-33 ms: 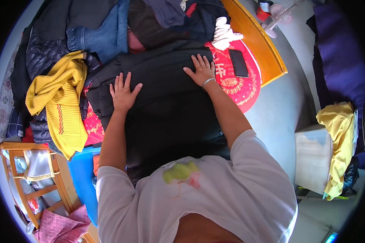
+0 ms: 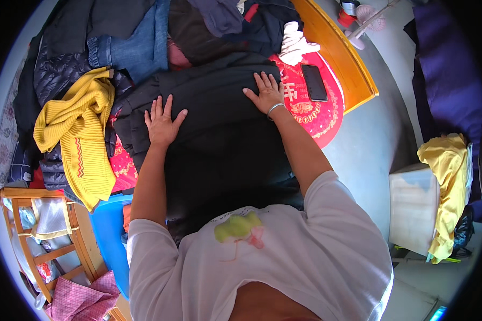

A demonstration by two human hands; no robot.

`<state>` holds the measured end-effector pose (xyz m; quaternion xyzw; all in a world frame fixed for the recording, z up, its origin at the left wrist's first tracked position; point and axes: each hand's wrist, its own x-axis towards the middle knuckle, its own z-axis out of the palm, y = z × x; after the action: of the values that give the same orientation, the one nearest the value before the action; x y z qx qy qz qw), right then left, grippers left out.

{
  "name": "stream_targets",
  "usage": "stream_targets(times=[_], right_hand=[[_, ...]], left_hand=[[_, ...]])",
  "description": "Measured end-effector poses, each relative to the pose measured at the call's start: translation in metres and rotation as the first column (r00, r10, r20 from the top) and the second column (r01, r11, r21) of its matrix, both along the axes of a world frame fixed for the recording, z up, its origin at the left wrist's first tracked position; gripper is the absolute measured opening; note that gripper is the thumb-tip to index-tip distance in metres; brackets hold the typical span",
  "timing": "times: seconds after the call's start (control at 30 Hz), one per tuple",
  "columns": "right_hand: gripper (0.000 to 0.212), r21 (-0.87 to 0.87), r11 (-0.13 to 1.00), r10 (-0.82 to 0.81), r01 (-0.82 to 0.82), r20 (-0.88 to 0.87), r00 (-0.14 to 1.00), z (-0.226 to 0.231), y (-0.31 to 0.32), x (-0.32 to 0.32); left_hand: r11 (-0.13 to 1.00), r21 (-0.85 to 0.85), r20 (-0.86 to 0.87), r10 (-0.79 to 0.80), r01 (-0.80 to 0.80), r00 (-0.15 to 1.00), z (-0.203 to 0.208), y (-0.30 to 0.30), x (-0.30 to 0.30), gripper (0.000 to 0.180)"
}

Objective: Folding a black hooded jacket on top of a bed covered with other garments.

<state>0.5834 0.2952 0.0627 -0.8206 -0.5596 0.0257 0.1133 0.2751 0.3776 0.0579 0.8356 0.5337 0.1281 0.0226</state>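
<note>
Where the forearms reach forward from a white shirt [image 2: 262, 273], the left hand [image 2: 163, 128] rests palm down on the left part of a black garment [image 2: 219, 128], its fingers slightly spread and its thumb swung wide. The right hand [image 2: 266, 97] lies a little farther off, flat near the garment's right edge – fingers fanned, thumb out to the left, a bangle [image 2: 275, 108] at the wrist; neither hand pinches the cloth. Beside the left arm, low down, stands a blue tub [image 2: 107, 219] with something orange-red just inside its rim. Well out to the right is a whitish box [image 2: 412, 211], a yellow cloth [image 2: 447, 171] draped over its side; its contents I cannot tell. Pale floor [image 2: 369, 139] runs between the garment and that box. Past the garment's right edge, a red mat [image 2: 326, 125] carries a dark phone [image 2: 314, 83] – and beyond it slants a yellow wooden edge [image 2: 353, 64]. Heaped clothes [image 2: 139, 51] border the garment's far side.
</note>
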Motion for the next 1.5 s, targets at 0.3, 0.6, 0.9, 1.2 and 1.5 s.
stream_targets(times=[0.3, 0.6, 0.9, 1.2, 1.5], right_hand=[[0.074, 0.048, 0.999, -0.002, 0.009, -0.139, 0.99, -0.017, -0.078, 0.013], [0.042, 0.368, 0.874, -0.018, 0.318, -0.629, 0.777, -0.04, -0.132, 0.072], [0.056, 0.322, 0.848, -0.313, 0.42, -0.336, 0.889, -0.045, -0.142, 0.119], [0.076, 0.322, 0.853, -0.347, 0.41, -0.236, 0.908, -0.049, -0.132, 0.13], [0.065, 0.185, 0.887, -0.405, 0.424, -0.133, 0.905, -0.033, -0.133, 0.112]], left_hand=[[0.999, -0.037, -0.04, 0.014, -0.015, 0.999, -0.003, 0.002, 0.0, 0.073], [0.985, 0.1, 0.401, -0.172, 0.143, 0.9, 0.087, -0.04, 0.013, 0.052], [0.107, 0.678, 0.391, -0.891, 0.727, -0.233, 0.273, -0.167, -0.076, 0.057], [0.166, 0.969, 0.209, -0.946, 0.185, -0.247, 0.254, -0.202, -0.06, 0.043], [0.227, 0.973, 0.21, -0.943, -0.036, -0.259, 0.247, -0.212, -0.038, 0.034]])
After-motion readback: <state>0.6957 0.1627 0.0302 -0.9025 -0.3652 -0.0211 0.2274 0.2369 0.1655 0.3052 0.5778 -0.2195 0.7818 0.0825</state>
